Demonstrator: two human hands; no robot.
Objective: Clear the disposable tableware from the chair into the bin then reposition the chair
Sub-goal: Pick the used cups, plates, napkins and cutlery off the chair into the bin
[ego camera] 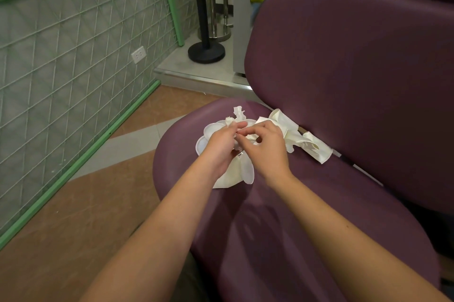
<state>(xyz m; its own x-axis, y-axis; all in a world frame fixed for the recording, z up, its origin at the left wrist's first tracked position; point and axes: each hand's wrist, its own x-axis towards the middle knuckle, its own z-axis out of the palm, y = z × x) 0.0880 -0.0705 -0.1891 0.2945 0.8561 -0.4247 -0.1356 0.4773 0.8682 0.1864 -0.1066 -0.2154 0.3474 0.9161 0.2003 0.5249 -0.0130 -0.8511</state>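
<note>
A purple padded chair (307, 215) fills the right half of the head view. On the far left part of its seat lies a heap of white disposable tableware: paper plates (242, 174), a crumpled tissue (238, 112) and crushed paper cups (304, 139) by the backrest. My left hand (222, 144) grips the bunched plates and tissue. My right hand (264, 144) pinches white paper in the middle of the heap. What lies under both hands is hidden.
A green-framed wire mesh panel (73, 68) lines the wall at left, with a socket (138, 54). Black and chrome post bases (206, 52) stand on a raised tiled step (196, 73) behind the chair. Orange and grey floor (86, 203) lies left of the seat.
</note>
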